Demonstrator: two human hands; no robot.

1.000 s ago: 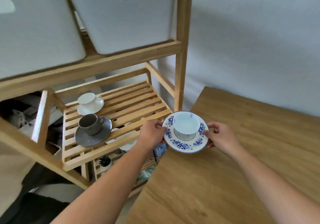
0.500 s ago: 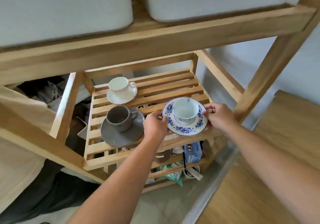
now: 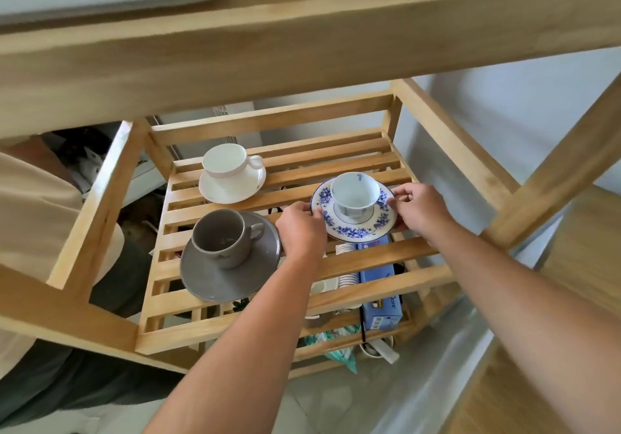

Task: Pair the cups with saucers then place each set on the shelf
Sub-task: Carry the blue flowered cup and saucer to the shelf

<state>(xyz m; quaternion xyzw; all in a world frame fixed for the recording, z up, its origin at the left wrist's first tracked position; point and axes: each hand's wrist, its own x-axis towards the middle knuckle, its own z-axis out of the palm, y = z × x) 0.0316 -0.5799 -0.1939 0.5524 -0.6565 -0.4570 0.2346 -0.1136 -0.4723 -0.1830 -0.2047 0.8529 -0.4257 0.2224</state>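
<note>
Pinching blue saucer (image 3: 356, 222) rim: left hand (image 3: 302, 228), right hand (image 3: 420, 208); cup (image 3: 354, 193) atop.

the blue-patterned saucer (image 3: 356, 223) with its cup (image 3: 354, 191), carried over the table a second ago, is now deep over the shelf slats (image 3: 336, 151), the left hand (image 3: 302, 228) and right hand (image 3: 420, 208) having reached farther in.

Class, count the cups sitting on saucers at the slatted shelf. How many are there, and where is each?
3: white cup back left, grey cup front left, blue-patterned cup right, its saucer held by both hands. Lower-shelf items are partly hidden.
</note>
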